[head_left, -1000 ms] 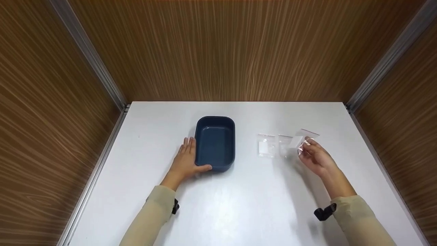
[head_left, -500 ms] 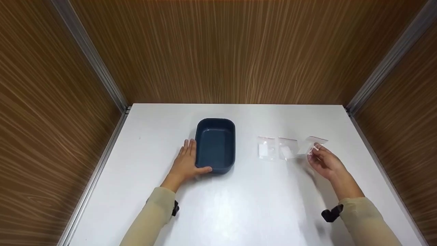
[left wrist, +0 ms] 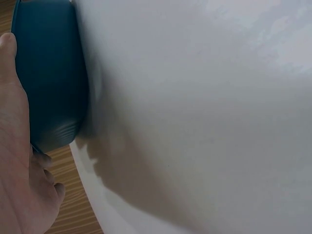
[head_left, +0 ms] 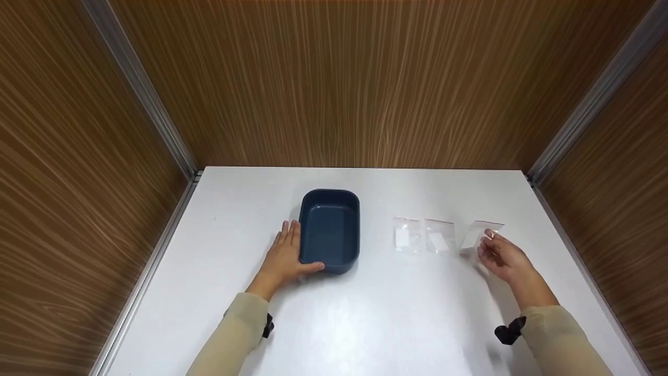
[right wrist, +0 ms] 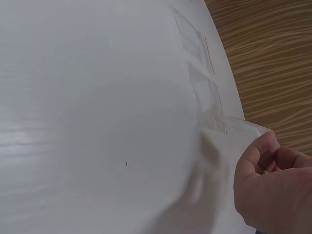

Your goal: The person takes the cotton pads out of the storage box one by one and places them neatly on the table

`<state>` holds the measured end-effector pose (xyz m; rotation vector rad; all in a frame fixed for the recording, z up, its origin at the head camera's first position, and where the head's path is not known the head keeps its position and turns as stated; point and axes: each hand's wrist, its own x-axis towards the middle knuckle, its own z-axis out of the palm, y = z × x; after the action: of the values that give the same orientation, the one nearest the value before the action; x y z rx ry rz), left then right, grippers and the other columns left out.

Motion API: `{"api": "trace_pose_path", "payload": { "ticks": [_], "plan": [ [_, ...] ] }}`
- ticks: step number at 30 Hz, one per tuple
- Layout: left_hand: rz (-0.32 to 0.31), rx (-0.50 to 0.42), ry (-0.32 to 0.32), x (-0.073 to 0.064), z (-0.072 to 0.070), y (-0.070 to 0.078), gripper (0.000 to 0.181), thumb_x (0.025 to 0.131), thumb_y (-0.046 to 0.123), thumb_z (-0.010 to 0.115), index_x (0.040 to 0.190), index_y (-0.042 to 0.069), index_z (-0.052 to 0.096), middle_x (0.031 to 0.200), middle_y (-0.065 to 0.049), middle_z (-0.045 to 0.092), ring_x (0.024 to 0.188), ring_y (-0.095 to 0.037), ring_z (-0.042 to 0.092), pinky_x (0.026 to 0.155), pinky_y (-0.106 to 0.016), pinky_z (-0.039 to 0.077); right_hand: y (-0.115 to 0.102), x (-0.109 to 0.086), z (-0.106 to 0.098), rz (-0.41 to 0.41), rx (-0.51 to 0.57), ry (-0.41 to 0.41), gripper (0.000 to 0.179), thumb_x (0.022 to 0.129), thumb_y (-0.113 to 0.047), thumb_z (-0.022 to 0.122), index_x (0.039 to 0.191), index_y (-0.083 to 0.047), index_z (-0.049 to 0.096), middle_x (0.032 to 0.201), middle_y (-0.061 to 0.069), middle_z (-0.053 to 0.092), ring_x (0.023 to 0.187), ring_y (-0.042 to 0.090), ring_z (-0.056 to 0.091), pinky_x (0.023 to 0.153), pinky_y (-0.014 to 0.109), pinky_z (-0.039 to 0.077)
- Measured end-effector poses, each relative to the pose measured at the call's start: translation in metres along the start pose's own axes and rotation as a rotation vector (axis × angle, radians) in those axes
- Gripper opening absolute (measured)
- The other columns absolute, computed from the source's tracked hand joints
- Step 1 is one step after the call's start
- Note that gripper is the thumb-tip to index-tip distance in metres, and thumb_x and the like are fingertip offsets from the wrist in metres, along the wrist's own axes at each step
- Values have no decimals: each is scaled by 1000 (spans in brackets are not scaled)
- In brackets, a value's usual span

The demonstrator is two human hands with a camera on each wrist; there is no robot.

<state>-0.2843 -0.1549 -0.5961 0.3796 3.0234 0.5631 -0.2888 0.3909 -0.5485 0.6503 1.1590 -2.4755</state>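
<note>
My left hand [head_left: 284,259] rests against a dark blue rectangular dish [head_left: 330,235], its fingers straight along the left side and its thumb across the near end. In the left wrist view the dish [left wrist: 53,73] stands beside the palm. My right hand [head_left: 507,258] pinches a small clear zip bag [head_left: 474,236] by its right side. The bag has a red seal line and a white piece inside; its lower right part is hidden by the fingers. The right wrist view shows thumb and fingertips together on this bag [right wrist: 243,126].
Two similar zip bags with white pieces lie flat on the white table: a left one [head_left: 407,235] and a middle one [head_left: 440,236], between the dish and my right hand. Wood-grain panels [head_left: 334,83] enclose the table at the back and both sides.
My right hand has moved to the right and lower with its zip bag, away from the middle bag, which is now uncovered. The left hand stays on the dish. The head view has tilted slightly up.
</note>
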Motion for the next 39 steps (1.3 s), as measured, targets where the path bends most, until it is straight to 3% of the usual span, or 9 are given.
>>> {"api": "trace_pose_path", "payload": {
  "ticks": [14,17,19,24,30,35,39],
  "plan": [
    [22,-10,9,-2,4,2,136,71,85,61,159,-1,4,167,-20,7,155,-32,-1,125,-45,8,-9,4,-18,15,-84,79,31,102,-2,50,86,-18,71,82,0,64,76,11,62,75,23,56],
    [18,-12,0,-3,5,3,136,71,85,61,159,0,1,167,-18,4,155,-31,-2,125,-44,7,-9,4,-23,23,-90,106,27,103,-3,49,96,-19,70,84,0,64,78,11,61,76,23,56],
    [16,-20,-3,-3,5,4,136,71,84,62,159,0,1,167,-17,2,155,-30,-2,125,-44,6,-8,4,-25,37,-104,123,25,103,-4,48,111,-20,66,85,1,64,79,11,61,77,24,56],
    [11,-15,-11,-4,6,5,137,70,86,60,159,1,1,167,-16,2,155,-30,-2,126,-44,6,-7,5,-30,45,-188,154,38,104,-6,47,139,-21,46,85,1,65,78,11,63,74,24,56],
    [16,-10,-26,-3,7,3,138,69,89,57,159,1,0,167,-17,2,155,-30,-3,125,-44,6,-9,5,-32,19,-347,193,37,103,-8,49,139,-18,45,80,-1,67,74,11,64,66,24,54],
    [8,-3,-24,-1,4,1,139,69,91,55,159,1,-2,167,-18,2,155,-29,-5,125,-43,5,-14,8,-27,-11,-349,245,44,102,-7,51,144,-16,42,81,0,66,75,12,62,69,26,55],
    [4,-11,-5,0,1,-1,138,69,88,59,159,0,0,167,-19,5,155,-30,-5,126,-44,5,-18,13,-23,-41,-373,270,35,100,-5,54,132,-15,49,77,0,66,69,12,61,64,26,55]
  ]
}}
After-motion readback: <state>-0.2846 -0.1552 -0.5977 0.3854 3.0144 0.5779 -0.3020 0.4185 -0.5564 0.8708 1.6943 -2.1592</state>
